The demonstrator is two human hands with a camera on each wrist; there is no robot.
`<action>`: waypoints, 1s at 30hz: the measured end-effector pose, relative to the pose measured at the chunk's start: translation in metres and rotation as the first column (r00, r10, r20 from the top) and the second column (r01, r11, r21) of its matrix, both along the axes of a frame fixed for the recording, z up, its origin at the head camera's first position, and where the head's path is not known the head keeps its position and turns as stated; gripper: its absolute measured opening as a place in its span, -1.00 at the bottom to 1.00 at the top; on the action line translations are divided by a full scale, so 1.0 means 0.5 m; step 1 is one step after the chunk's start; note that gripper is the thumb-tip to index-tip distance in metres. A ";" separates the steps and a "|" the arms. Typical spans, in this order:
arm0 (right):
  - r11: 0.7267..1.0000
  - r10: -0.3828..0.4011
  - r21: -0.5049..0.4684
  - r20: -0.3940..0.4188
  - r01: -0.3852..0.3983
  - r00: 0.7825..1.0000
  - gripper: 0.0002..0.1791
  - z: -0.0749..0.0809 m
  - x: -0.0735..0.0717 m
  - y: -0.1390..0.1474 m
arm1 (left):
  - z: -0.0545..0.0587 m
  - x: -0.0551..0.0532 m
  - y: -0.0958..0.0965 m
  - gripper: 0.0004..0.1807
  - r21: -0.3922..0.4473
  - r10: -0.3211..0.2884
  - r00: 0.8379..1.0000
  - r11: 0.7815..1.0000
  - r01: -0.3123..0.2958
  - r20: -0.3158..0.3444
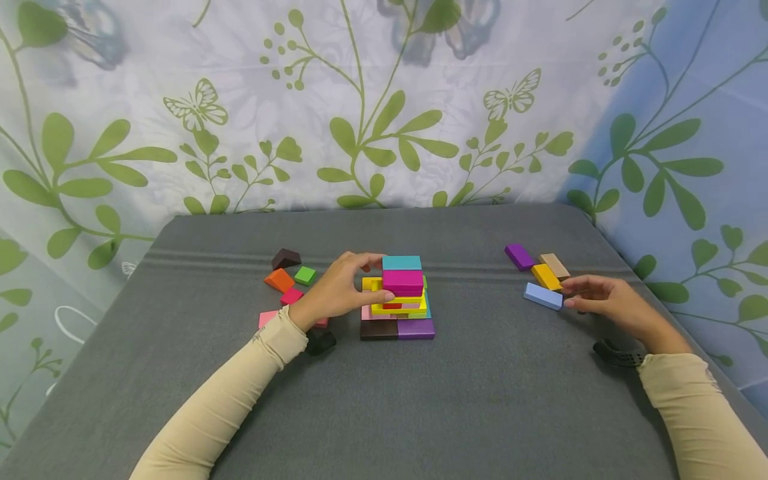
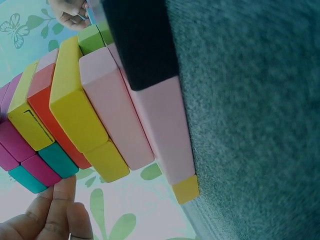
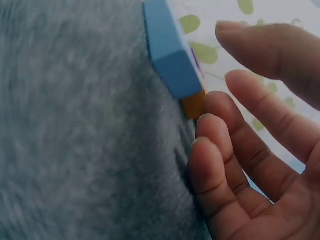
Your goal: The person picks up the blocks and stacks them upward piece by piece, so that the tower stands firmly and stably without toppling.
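Note:
A tower of stacked colored wooden blocks (image 1: 416, 329) stands mid-table, with brown and purple at its base, yellow above, and magenta and teal on top. My left hand (image 1: 343, 285) holds the upper tower from its left side, thumb at the front of the magenta block (image 1: 403, 283) and fingers behind. In the left wrist view, the fingertips meet the teal blocks (image 2: 59, 161). My right hand (image 1: 612, 303) is beside a yellow block (image 1: 546, 277) and a light blue block (image 1: 543, 296). Its fingers bend loosely, thumb apart, with nothing between them in the right wrist view.
A purple block (image 1: 519, 257) and a tan block (image 1: 555, 266) lie by the yellow one. Left of the tower are loose pieces: dark brown (image 1: 286, 259), orange (image 1: 279, 280), green (image 1: 305, 275) and several pinkish ones, partly behind my left wrist. A patterned cloth (image 1: 372, 100) backs the grey table (image 1: 480, 400).

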State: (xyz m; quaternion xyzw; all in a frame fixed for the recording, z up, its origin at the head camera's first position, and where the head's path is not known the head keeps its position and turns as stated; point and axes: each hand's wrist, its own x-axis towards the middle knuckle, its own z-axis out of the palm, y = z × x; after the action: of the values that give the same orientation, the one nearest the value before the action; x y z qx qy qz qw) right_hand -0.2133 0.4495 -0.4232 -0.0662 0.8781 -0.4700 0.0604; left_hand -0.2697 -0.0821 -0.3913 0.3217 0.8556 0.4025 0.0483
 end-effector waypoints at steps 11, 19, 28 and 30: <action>0.989 0.044 0.145 -0.043 -0.037 0.998 -0.61 -0.006 -0.011 -0.021 | -0.006 -0.001 -0.003 -0.22 0.000 0.003 1.000 1.000 -0.003 0.000; 0.980 0.062 0.194 -0.115 -0.039 0.991 -0.70 -0.006 -0.007 -0.031 | -0.007 0.000 -0.001 -0.21 -0.004 0.007 1.000 1.000 -0.007 -0.004; 0.984 0.077 0.171 -0.152 -0.050 0.985 -0.69 0.006 -0.002 -0.044 | -0.001 0.005 -0.001 -0.22 0.002 0.009 1.000 1.000 -0.009 -0.006; 0.990 0.071 0.131 -0.177 -0.048 0.982 -0.69 0.011 -0.003 -0.052 | 0.001 0.005 -0.001 -0.22 0.001 0.012 1.000 1.000 -0.012 -0.003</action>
State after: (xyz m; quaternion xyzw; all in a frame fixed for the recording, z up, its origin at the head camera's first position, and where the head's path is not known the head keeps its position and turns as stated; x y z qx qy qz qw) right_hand -0.2146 0.4233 -0.4178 -0.1310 0.9055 -0.4037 -0.0014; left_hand -0.2670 -0.0825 -0.3910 0.3174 0.8574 0.4027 0.0446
